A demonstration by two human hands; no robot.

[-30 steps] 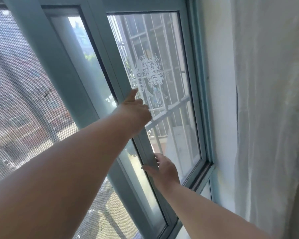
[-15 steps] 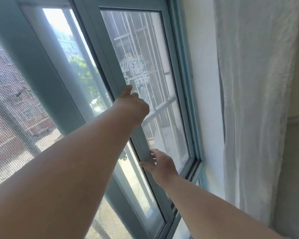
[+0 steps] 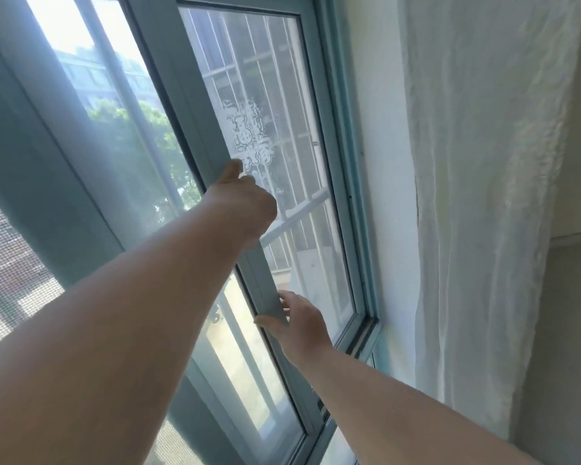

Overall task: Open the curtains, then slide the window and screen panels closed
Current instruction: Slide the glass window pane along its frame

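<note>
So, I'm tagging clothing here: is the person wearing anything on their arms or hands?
Nothing visible. The left hand and right hand are ungloved, no rings showing; the left forearm and right forearm are bare, without sleeves, watch or bracelet.

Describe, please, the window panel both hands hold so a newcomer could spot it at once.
Find the white curtain on the right; left of it, past bare wall, is the teal window. The glass panel nearest that wall is it: only it bears a white decal.

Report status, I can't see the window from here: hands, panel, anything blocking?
Both gripping glass panel edge: left hand high, right hand low. Panel close against right frame. Nothing blocking, curtain bunched right.
</note>
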